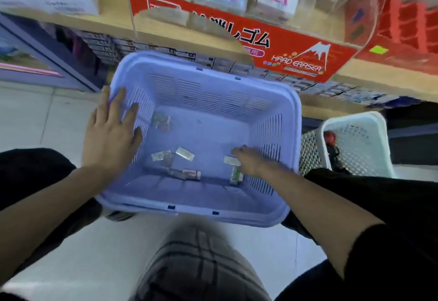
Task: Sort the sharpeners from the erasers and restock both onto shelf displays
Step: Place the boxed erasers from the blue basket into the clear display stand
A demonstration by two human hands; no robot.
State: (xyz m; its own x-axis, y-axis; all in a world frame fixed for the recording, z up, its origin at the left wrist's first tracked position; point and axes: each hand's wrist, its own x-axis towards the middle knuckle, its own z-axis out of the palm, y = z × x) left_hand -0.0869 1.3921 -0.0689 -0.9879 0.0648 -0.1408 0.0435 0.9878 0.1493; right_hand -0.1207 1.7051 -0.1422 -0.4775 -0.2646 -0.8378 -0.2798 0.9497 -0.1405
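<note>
A lilac plastic basket (208, 68) sits on the floor in front of me, tilted toward me. Several small wrapped packets lie on its bottom: one at the back left (161, 120), two near the middle (185, 153), one at the front (187, 174) and a green-striped one (237, 175) at the right. My left hand (111, 132) rests flat on the basket's left rim and wall with straight fingers. My right hand (251, 161) reaches down inside at the right, fingers over a white packet (231, 160); motion blur hides whether it grips it.
A wooden shelf runs behind the basket with a red "Hard Eraser" display box (296, 49) holding packs in clear compartments. Rows of small boxes fill the shelf below. A white mesh basket (360, 139) stands at the right. My knees flank the lilac basket on the pale tiled floor.
</note>
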